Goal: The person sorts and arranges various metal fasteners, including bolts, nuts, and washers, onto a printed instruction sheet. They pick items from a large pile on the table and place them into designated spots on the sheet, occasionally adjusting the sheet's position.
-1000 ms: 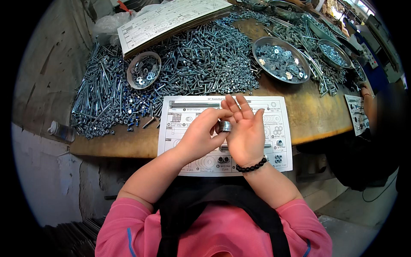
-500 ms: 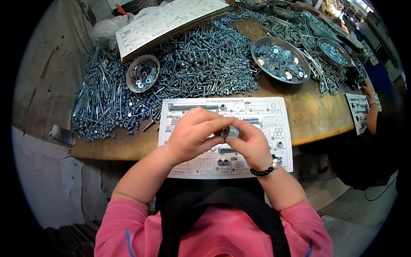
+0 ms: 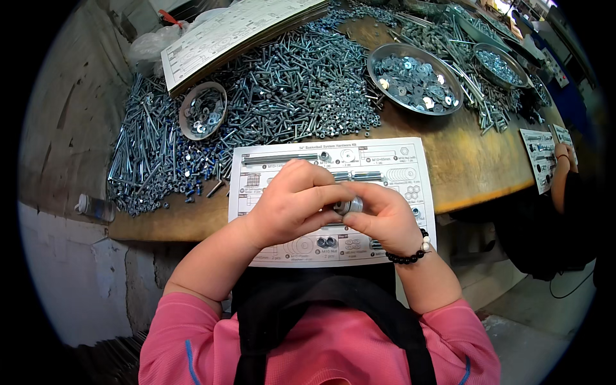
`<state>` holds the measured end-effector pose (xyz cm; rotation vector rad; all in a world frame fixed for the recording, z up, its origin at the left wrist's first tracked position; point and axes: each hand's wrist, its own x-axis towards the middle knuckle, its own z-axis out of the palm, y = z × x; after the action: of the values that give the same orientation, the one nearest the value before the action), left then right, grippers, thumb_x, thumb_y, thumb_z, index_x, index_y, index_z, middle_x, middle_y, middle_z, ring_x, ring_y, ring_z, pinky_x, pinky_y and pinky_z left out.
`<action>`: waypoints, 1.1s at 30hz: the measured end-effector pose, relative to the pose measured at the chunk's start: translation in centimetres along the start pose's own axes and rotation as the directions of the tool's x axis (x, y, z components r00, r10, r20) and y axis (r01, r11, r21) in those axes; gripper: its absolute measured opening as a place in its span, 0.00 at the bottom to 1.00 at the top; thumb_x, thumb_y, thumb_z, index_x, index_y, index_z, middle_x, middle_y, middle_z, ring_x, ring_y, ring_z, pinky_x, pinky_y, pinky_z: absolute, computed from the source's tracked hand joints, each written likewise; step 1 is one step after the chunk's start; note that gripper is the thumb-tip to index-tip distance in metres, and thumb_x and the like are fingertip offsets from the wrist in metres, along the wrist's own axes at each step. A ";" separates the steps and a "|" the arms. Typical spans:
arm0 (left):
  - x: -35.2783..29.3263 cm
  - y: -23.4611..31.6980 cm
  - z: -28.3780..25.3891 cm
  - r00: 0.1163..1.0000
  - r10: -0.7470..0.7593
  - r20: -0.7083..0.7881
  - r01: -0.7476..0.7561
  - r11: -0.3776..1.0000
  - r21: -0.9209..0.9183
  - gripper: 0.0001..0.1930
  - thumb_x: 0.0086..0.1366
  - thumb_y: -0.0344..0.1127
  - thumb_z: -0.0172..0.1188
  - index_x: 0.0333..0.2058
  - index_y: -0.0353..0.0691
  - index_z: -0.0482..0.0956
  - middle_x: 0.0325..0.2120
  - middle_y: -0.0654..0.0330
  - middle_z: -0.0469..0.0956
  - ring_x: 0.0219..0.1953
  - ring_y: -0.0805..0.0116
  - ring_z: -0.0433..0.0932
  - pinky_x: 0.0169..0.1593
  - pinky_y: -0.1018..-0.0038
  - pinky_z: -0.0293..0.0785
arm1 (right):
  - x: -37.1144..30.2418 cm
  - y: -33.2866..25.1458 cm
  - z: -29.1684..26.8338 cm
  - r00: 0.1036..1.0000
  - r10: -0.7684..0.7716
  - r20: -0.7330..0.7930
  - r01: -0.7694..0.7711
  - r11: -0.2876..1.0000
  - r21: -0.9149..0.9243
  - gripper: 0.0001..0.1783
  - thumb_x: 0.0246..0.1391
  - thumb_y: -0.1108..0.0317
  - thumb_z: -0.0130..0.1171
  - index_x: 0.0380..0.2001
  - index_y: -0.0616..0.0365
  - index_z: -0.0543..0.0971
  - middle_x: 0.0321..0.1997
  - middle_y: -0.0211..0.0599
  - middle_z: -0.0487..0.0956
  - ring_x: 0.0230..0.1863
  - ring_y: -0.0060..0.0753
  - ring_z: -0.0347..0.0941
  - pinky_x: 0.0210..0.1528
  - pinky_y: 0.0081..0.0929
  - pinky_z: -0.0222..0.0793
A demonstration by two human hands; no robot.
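Observation:
Over a printed card (image 3: 398,144), both hands meet around a short stack of silvery metal washers (image 3: 350,206). The stack is gripped by my right hand (image 3: 390,215), with the thumb below and the bent fingers above. From the other side, the thumb and forefinger of my left hand (image 3: 290,200) close on the stack's left end. Fingers hide part of it. Long bolts (image 3: 279,160) lie along the top of the card, and shorter bolts (image 3: 366,176) lie beyond my right fingers. Below my hands, two nuts (image 3: 326,242) rest on the card.
Loose bolts and nuts (image 3: 276,90) are heaped behind the card. A small bowl of washers (image 3: 184,122) stands left, a larger metal bowl of washers (image 3: 374,76) right. A board stack (image 3: 244,32) lies far left. At far right, another person's hand (image 3: 564,157) is over cards.
The view has shifted slightly, so the card and bowls sit a little further left and up. The stack stays between my hands, slightly turned. The other person's hand has moved lower.

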<state>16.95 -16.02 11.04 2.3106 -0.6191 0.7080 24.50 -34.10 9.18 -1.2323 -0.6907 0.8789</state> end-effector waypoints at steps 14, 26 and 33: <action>6.1 -5.5 9.3 0.906 -0.255 0.337 0.283 0.959 -0.034 0.13 0.50 0.28 0.59 0.37 0.37 0.75 0.32 0.57 0.74 0.34 0.65 0.75 0.38 0.71 0.72 | -3.5 4.4 0.1 0.961 0.213 0.176 -0.257 0.924 0.284 0.23 0.52 0.75 0.54 0.53 0.62 0.67 0.46 0.35 0.75 0.47 0.20 0.71 0.46 0.18 0.68; 6.8 -6.8 12.2 0.873 -0.220 0.435 0.172 0.974 0.148 0.13 0.49 0.29 0.55 0.36 0.40 0.76 0.33 0.57 0.74 0.34 0.59 0.74 0.40 0.66 0.68 | -3.9 4.0 -1.3 0.973 0.189 0.131 -0.209 0.965 0.158 0.23 0.51 0.74 0.55 0.52 0.62 0.67 0.46 0.35 0.75 0.46 0.19 0.71 0.47 0.18 0.67; 4.0 -2.2 4.6 0.956 -0.188 0.224 0.243 0.936 -0.253 0.16 0.43 0.25 0.63 0.36 0.38 0.75 0.28 0.60 0.74 0.30 0.63 0.73 0.38 0.71 0.69 | -3.3 1.8 -2.9 0.991 0.056 -0.118 -0.031 0.980 0.198 0.21 0.51 0.73 0.57 0.49 0.64 0.70 0.41 0.31 0.76 0.38 0.15 0.71 0.38 0.14 0.68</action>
<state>22.70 -18.63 9.63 2.1535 -0.5032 0.2703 24.96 -38.20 6.82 -1.1181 -0.4677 0.8773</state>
